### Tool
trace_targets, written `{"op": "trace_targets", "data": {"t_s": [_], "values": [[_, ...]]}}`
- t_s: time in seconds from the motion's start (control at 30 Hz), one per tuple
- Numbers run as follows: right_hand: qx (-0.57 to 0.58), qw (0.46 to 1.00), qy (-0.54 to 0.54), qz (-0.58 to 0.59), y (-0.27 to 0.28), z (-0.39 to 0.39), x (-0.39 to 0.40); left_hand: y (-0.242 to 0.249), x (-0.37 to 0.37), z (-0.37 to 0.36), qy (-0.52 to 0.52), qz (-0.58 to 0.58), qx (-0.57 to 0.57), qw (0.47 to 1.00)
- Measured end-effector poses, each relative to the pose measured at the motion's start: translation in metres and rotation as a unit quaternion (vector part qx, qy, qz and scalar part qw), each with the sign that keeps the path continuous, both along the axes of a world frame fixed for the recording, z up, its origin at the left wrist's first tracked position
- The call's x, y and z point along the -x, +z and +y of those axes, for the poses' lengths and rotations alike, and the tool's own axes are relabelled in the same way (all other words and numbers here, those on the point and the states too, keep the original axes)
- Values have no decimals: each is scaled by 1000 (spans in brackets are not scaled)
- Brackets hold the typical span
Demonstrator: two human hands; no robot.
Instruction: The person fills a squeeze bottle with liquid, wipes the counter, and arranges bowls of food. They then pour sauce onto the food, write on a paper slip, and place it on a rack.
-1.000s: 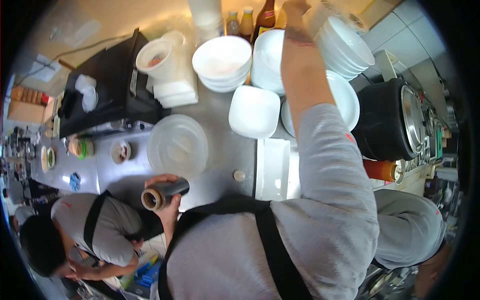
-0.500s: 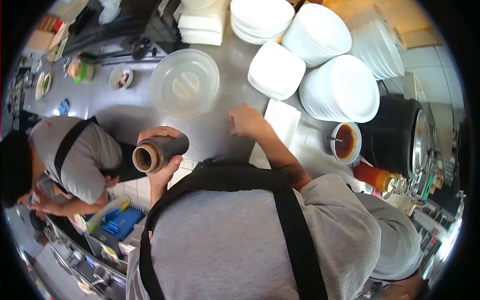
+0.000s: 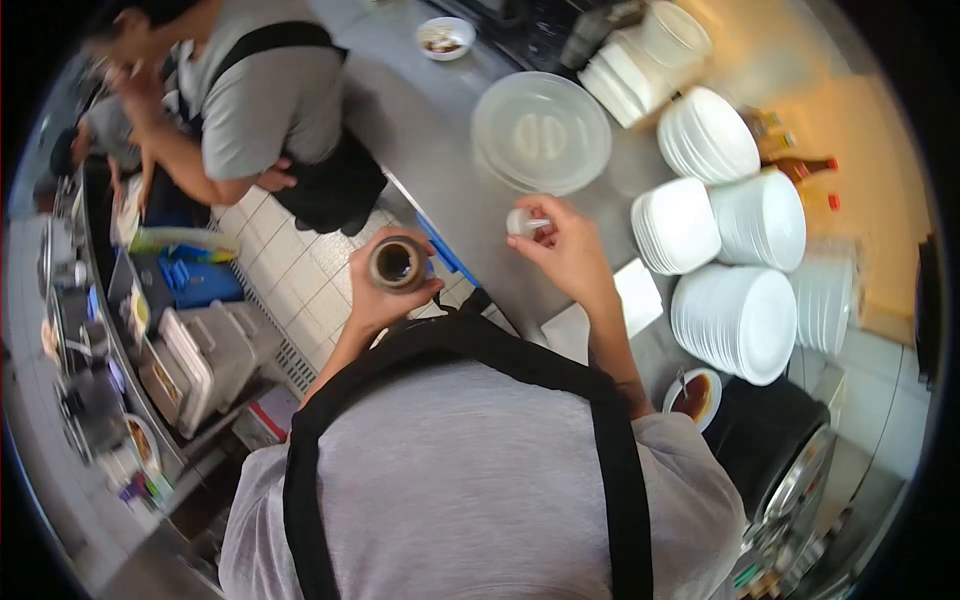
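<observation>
My left hand [image 3: 362, 285] is wrapped around an uncapped bottle [image 3: 398, 264], whose open mouth faces up and shows dark contents. A small whitish nozzle cap [image 3: 519, 224] with a thin spout is pinched in the fingers of my right hand [image 3: 572, 252], above the steel counter [image 3: 480, 235]. Just beyond that hand stands a round container with a translucent lid [image 3: 541, 132]. White rectangular plates [image 3: 636, 297] lie beside my right forearm.
Stacked white bowls [image 3: 708, 135] and plates [image 3: 760, 325] line the right side. A bowl of brown sauce [image 3: 695, 396] with a spoon sits near a black pot [image 3: 765, 440]. At left, a co-worker [image 3: 270, 100] stands by the counter; plastic bins [image 3: 205, 355] are below.
My view has turned left. The bottle has come more upright in my left hand. My right hand now shows a nozzle cap in its fingers, which was not visible before.
</observation>
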State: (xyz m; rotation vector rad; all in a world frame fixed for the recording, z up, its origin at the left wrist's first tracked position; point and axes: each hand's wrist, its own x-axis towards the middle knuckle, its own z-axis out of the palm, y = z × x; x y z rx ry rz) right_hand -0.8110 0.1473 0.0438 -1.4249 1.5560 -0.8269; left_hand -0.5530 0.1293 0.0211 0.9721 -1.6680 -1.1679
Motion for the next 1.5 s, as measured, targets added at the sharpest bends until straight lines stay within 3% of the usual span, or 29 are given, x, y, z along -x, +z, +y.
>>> {"op": "trace_targets", "data": {"t_s": [0.03,0.13,0.27,0.53,0.7,0.8,0.87,0.97,1.03,1.27,1.33,1.5], "values": [[32,997,32,-66,23,-2,-14,-2,-5,5,18,-17,12,1000],[121,965,229,-50,72,-3,-62,-12,-30,18,37,-42,13,998],[189,913,360,30,79,-2,-139,-18,-79,38,23,-41,20,999],[250,780,566,92,76,14,-292,-13,-204,113,129,-21,-37,991],[245,734,630,63,70,36,-386,-26,-289,167,171,-51,-96,979],[200,765,606,87,71,53,-432,-27,-327,191,261,-63,-18,963],[185,779,591,94,60,61,-461,-28,-349,201,306,-69,-28,949],[220,751,615,98,53,63,-502,-10,-379,212,329,-91,-70,937],[202,724,653,94,60,57,-531,-13,-400,216,324,-91,-77,939],[237,526,816,-39,69,5,-629,-22,-467,199,309,-22,-83,947],[242,536,809,18,71,-10,-655,-19,-490,184,324,-32,-62,944],[276,625,717,140,60,-35,-719,-23,-533,139,528,-94,-48,843]]}}
